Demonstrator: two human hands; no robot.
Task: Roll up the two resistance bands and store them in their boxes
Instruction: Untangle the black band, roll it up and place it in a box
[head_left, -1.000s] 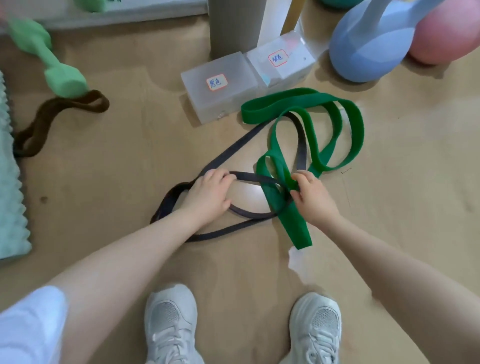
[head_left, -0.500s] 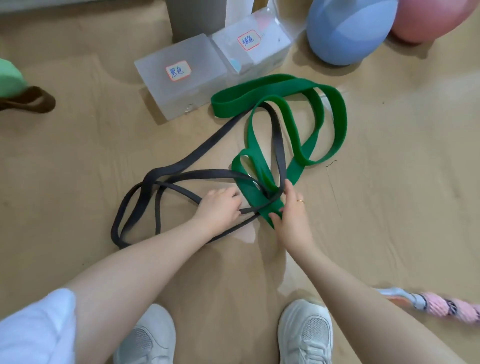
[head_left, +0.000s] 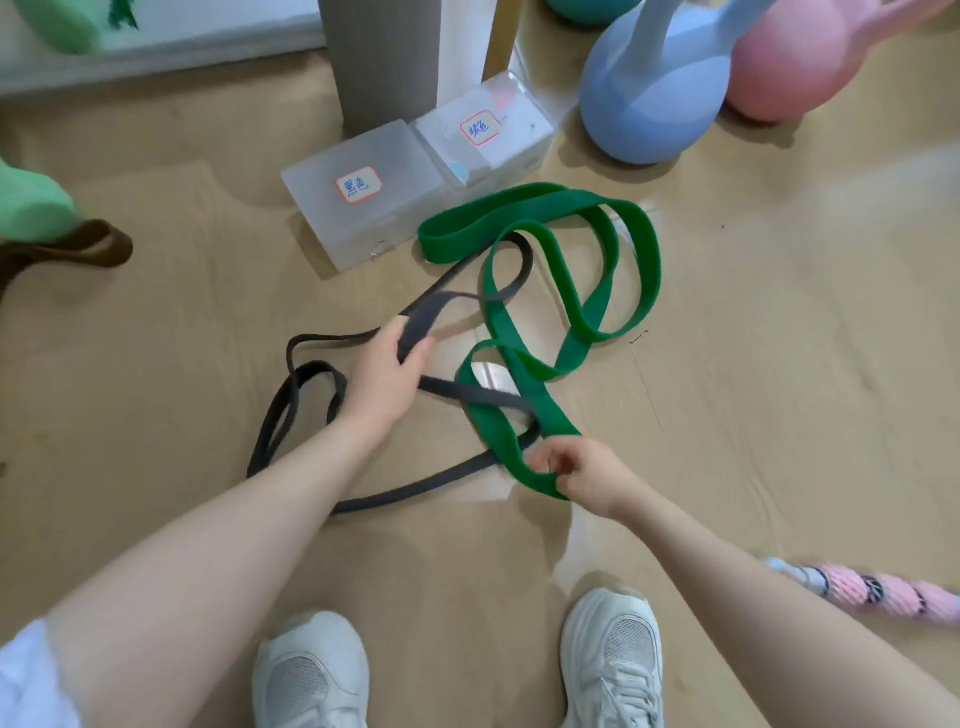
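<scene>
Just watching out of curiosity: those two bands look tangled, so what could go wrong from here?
The black band threads through a loop of the green band; the left hand and right hand pulling apart could tighten the snag. A dragged green loop might also nudge the two boxes.

Two resistance bands (head_left: 540, 415), two boxes (head_left: 363, 208), two kettlebells (head_left: 649, 98), two shoes (head_left: 311, 670), two hands (head_left: 384, 374).

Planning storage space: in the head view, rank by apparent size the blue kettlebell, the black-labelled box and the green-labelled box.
1. blue kettlebell
2. black-labelled box
3. green-labelled box, though it sits farther back, so the two boxes may match.
</scene>
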